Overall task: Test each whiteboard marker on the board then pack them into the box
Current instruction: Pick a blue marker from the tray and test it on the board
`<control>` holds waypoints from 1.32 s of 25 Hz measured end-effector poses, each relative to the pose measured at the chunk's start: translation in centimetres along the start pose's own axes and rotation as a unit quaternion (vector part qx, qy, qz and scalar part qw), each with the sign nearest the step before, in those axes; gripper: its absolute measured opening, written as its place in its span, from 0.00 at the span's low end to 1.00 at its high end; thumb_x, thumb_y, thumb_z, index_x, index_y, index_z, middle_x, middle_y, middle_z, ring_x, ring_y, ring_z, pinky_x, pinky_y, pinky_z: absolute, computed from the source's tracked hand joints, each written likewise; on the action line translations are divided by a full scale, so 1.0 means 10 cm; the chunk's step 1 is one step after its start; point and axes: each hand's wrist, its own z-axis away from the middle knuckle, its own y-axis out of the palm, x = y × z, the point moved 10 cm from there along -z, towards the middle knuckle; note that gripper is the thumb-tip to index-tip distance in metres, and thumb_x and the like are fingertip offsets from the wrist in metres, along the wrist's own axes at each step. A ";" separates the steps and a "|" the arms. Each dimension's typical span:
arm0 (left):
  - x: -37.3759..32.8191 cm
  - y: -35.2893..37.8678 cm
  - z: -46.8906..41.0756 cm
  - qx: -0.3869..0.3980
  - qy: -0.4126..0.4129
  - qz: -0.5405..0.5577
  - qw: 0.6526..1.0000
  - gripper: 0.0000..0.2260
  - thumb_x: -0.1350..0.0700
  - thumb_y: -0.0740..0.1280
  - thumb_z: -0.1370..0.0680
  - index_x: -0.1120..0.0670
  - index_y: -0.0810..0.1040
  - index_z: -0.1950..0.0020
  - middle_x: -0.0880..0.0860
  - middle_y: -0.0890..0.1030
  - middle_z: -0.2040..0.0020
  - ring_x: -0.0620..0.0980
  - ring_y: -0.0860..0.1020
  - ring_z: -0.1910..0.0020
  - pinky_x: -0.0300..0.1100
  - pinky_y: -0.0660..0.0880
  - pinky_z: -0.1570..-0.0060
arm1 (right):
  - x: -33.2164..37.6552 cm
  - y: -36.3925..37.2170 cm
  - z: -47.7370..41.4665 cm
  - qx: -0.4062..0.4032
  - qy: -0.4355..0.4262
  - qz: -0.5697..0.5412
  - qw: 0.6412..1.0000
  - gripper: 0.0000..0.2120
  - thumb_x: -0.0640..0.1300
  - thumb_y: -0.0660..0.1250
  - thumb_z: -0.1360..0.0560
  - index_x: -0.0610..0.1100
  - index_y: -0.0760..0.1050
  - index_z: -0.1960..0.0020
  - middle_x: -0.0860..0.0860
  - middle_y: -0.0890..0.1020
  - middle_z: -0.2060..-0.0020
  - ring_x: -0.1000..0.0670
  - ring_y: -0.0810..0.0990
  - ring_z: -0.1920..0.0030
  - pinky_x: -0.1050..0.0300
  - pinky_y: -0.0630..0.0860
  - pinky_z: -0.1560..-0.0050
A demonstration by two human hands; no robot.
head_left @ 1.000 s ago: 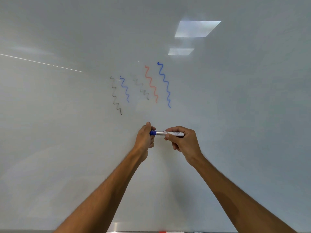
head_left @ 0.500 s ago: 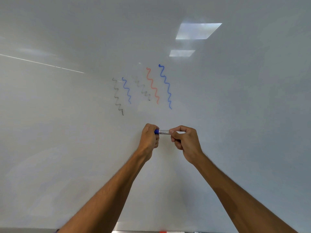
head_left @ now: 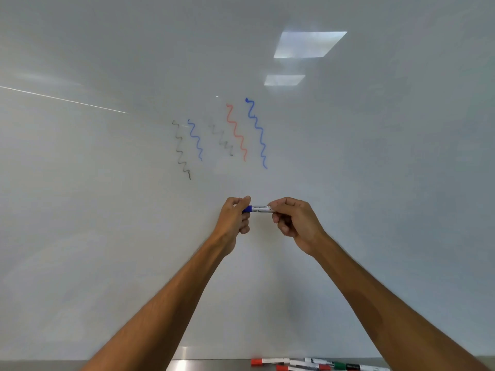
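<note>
left hand [head_left: 232,219]: bare | right hand [head_left: 297,226]: bare | forearms [head_left: 166,303]: bare

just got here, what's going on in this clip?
A person holds a blue marker level in front of the whiteboard. The left hand grips its blue cap end and the right hand holds the barrel. Five test squiggles are on the board: two grey, two blue, one red. More markers lie on the ledge below. No box is in view.
</note>
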 end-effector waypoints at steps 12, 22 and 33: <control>0.45 0.27 0.32 0.017 0.054 -0.133 0.989 0.11 0.53 0.72 0.22 0.58 0.77 0.46 0.57 0.84 0.59 0.52 0.83 0.66 0.45 0.84 0.58 | -0.29 -0.66 0.63 -0.065 -0.068 0.347 0.933 0.05 0.41 0.77 0.29 0.47 0.85 0.53 0.52 0.84 0.63 0.60 0.75 0.68 0.72 0.68 0.66; 1.42 1.24 0.75 0.116 0.086 -0.295 0.945 0.11 0.47 0.65 0.18 0.53 0.75 0.42 0.50 0.81 0.51 0.49 0.80 0.54 0.43 0.77 0.55 | -1.10 -1.86 1.55 -0.151 0.040 0.360 0.920 0.05 0.43 0.76 0.27 0.45 0.85 0.53 0.50 0.84 0.61 0.49 0.80 0.59 0.60 0.75 0.58; 3.21 3.15 1.59 0.310 0.132 -0.419 0.843 0.14 0.48 0.62 0.17 0.54 0.73 0.35 0.50 0.76 0.38 0.50 0.77 0.42 0.47 0.75 0.43 | -2.31 -3.76 3.14 -0.265 0.198 0.284 0.900 0.06 0.36 0.75 0.28 0.40 0.83 0.51 0.46 0.82 0.63 0.52 0.80 0.66 0.55 0.83 0.64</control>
